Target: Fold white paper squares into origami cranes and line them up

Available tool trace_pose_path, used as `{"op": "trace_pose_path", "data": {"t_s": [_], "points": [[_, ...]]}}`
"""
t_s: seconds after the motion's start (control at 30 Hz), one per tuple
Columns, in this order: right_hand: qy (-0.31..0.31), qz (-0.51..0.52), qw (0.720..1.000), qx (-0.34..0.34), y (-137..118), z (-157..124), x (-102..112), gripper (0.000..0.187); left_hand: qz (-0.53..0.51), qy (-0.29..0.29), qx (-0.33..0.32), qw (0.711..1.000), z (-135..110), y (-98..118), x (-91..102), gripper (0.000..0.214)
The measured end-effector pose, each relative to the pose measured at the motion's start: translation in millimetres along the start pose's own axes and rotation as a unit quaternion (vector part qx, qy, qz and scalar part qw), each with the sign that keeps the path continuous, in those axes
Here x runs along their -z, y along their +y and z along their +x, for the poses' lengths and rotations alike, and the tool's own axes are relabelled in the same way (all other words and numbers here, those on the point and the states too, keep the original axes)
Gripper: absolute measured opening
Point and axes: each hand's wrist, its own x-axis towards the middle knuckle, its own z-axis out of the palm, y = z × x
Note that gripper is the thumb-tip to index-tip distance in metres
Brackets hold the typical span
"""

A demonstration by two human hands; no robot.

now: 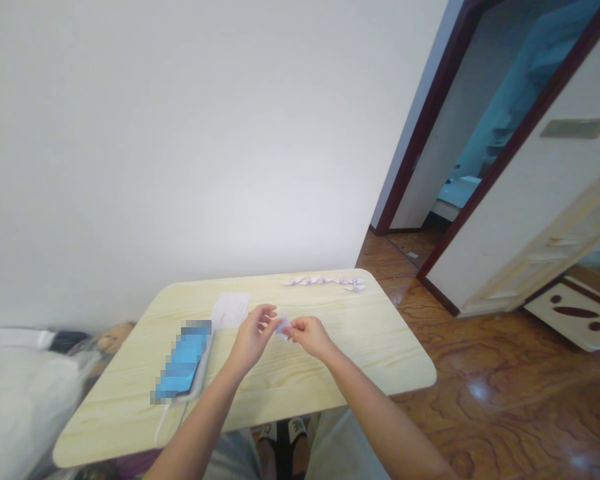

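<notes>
Slippers (297, 428) below the desk's near edge carried dark letters: "NE" legible on the right strap, apparently "CI" on the left. White sheets (230, 311) on the desk (380, 353) bore faint red marks, too small to read. Device (183, 363) at left, blue screen pixelated; white cable (163, 423) ran toward the near edge.

Small white paper piece (282, 327) held above mid-desk, between both hands. Right hand (307, 333): fingers clamped on the paper's right side. Left hand (256, 335): thumb at its left side, index finger raised; could not tell whether gripped.

Folded white pieces (323, 281) lined the far edge, one just nearer. Wood grain stretched from right hand to rounded right edge; floor (480, 387) beyond, wall (230, 133) behind.
</notes>
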Motion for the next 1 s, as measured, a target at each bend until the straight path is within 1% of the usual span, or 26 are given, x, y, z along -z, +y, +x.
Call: {"op": "trace_pose_path", "data": {"t_s": [0.03,0.1,0.13,0.23,0.33,0.37,0.43,0.5,0.57,0.63,0.7,0.83,0.9,1.0], "points": [[-0.001,-0.001,1.000,-0.001,4,1,0,0.021,0.022,-0.005,-0.010,1.000,-3,-6,-2.2,0.027],[-0.007,-0.032,0.999,0.009,12,2,0,0.022,0.067,-0.036,-0.026,0.997,-9,-18,-7.0,0.018],[-0.012,-0.060,0.998,0.018,15,2,-1,0.023,0.083,-0.045,-0.021,0.995,-12,-23,-9.5,0.015],[-0.020,-0.167,0.985,0.045,23,0,-3,0.024,0.116,-0.048,0.011,0.992,-17,-36,-16.6,0.016],[0.008,-0.237,0.969,0.064,29,-1,-6,0.012,0.149,-0.060,0.035,0.986,-19,-46,-23.1,0.015],[0.022,-0.248,0.966,0.065,31,-2,-7,0.012,0.159,-0.066,0.038,0.984,-19,-48,-25.1,0.014],[0.040,-0.263,0.962,0.063,34,-3,-9,0.021,0.178,-0.072,0.036,0.981,-19,-52,-28.5,0.013],[0.038,-0.282,0.956,0.068,37,-4,-10,0.016,0.197,-0.070,0.021,0.978,-19,-54,-30.3,0.012],[0.026,-0.298,0.951,0.084,39,-4,-9,0.008,0.215,-0.068,-0.008,0.974,-20,-54,-30.0,0.012],[0.013,-0.306,0.946,0.104,40,-4,-7,0.006,0.228,-0.073,-0.041,0.970,-20,-52,-28.1,0.011],[-0.004,-0.315,0.941,0.122,41,-4,-5,0.007,0.236,-0.090,-0.073,0.965,-20,-50,-25.6,0.013],[-0.047,-0.342,0.926,0.153,41,-5,1,0.015,0.235,-0.151,-0.132,0.951,-20,-53,-22.2,0.018],[-0.071,-0.358,0.915,0.173,39,-7,4,0.019,0.246,-0.167,-0.146,0.943,-21,-57,-21.5,0.020],[-0.097,-0.383,0.896,0.203,35,-12,10,0.025,0.277,-0.181,-0.150,0.932,-24,-62,-19.8,0.024]]}}
